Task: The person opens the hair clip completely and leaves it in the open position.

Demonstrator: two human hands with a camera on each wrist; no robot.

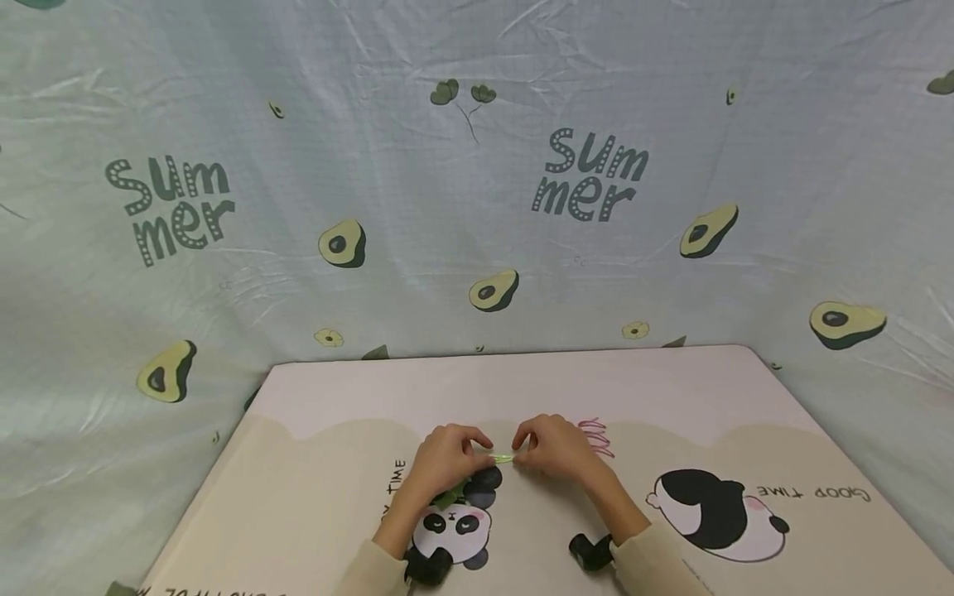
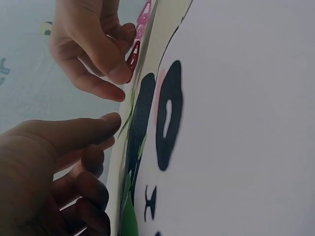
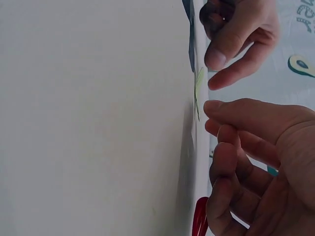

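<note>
A thin light-green hair clip point(image 1: 503, 459) lies on the tablecloth between the two hands. My left hand point(image 1: 447, 455) is at its left end, the thumb tip very close to it and the other fingers loosely bent. At its right end is my right hand point(image 1: 553, 447), fingertips lowered beside it. Both wrist views show a small gap between the fingertips and the green clip point(image 3: 199, 93). Under the left hand lie more green pieces point(image 1: 450, 497), partly hidden. Red and pink snap hair clips point(image 1: 596, 437) lie in a group beyond the right hand.
The table point(image 1: 320, 463) wears a cream and pink cloth with a printed panda point(image 1: 450, 530) and a printed dog point(image 1: 719, 515). An avocado-patterned curtain point(image 1: 417, 182) hangs behind and at both sides. Black devices point(image 1: 589, 553) sit at the wrists.
</note>
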